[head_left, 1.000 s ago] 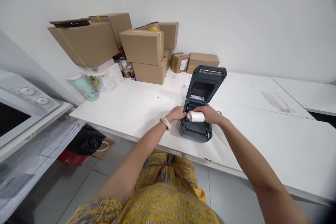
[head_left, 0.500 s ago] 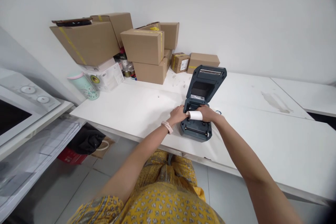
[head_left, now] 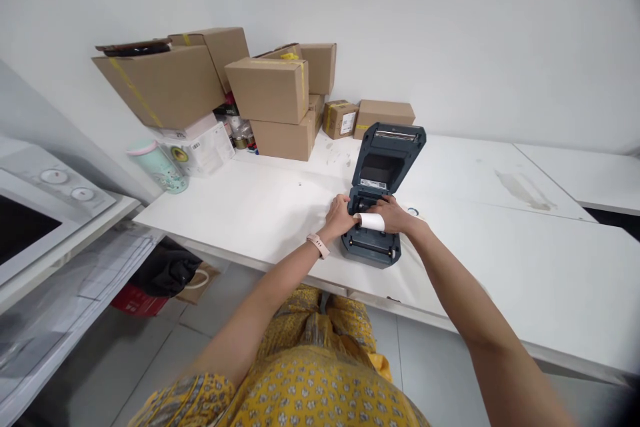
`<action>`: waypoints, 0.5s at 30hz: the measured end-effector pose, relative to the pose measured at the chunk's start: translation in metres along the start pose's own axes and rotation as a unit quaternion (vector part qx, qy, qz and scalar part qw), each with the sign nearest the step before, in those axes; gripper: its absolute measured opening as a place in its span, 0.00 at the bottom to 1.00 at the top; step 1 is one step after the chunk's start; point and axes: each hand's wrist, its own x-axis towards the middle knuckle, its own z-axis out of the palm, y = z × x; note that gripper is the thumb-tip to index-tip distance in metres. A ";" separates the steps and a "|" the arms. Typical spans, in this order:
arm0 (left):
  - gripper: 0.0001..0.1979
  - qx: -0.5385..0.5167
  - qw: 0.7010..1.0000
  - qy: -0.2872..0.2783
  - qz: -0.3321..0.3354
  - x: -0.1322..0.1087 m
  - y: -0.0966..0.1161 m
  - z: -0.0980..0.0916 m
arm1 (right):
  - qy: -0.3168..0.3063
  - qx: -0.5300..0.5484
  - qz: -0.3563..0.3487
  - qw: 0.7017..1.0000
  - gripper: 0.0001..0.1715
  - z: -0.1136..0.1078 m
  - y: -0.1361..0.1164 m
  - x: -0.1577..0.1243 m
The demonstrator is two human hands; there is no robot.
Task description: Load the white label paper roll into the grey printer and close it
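Note:
A dark grey label printer [head_left: 371,255] stands on the white table with its lid [head_left: 388,159] raised. Over its inner bay lies a white label roll [head_left: 372,221], crosswise between my hands. My left hand [head_left: 341,215] is at the printer's left side, its fingers closed at the left end of the roll. From the right, my right hand [head_left: 393,215] reaches into the bay and grips the other end of the roll, its fingertips partly hidden behind it. How the roll's ends sit against the holders inside is covered by my fingers.
Cardboard boxes [head_left: 267,90] are stacked at the back left, and smaller ones [head_left: 384,113] stand behind the printer. A mint tumbler [head_left: 159,165] leans near a white carton [head_left: 205,147]. The microwave [head_left: 50,193] is at far left. A small ring-shaped thing [head_left: 413,211] lies right of the printer.
The view has shifted slightly. Both hands stay at the roll in the printer, with only small finger movement.

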 end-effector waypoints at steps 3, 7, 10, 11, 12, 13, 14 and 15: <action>0.26 -0.036 0.999 0.000 -0.026 0.001 -0.003 0.003 | -0.007 0.007 -0.008 1.000 0.22 0.001 0.002 -0.003; 0.23 -0.040 0.999 0.006 -0.035 0.002 -0.004 0.002 | -0.009 0.022 -0.015 1.000 0.24 0.001 0.005 -0.008; 0.22 -0.022 0.999 -0.006 -0.029 0.004 -0.002 -0.003 | 0.000 0.047 -0.027 0.999 0.27 0.002 0.006 -0.011; 0.22 -0.016 0.999 -0.010 -0.026 0.004 -0.002 -0.004 | 0.004 0.058 -0.029 0.998 0.28 0.003 0.006 -0.011; 0.21 -0.011 1.000 -0.012 -0.021 0.004 -0.002 -0.004 | 0.008 0.068 -0.029 0.997 0.28 0.004 0.006 -0.012; 0.21 -0.009 1.000 -0.012 -0.018 0.005 -0.001 -0.005 | 0.012 0.077 -0.027 0.997 0.28 0.005 0.005 -0.012; 0.21 -0.008 1.000 -0.010 -0.016 0.005 -0.001 -0.005 | 0.016 0.081 -0.024 0.996 0.29 0.006 0.004 -0.012; 0.20 -0.010 1.000 -0.007 -0.016 0.005 -0.001 -0.005 | 0.020 0.082 -0.021 0.996 0.29 0.007 0.003 -0.012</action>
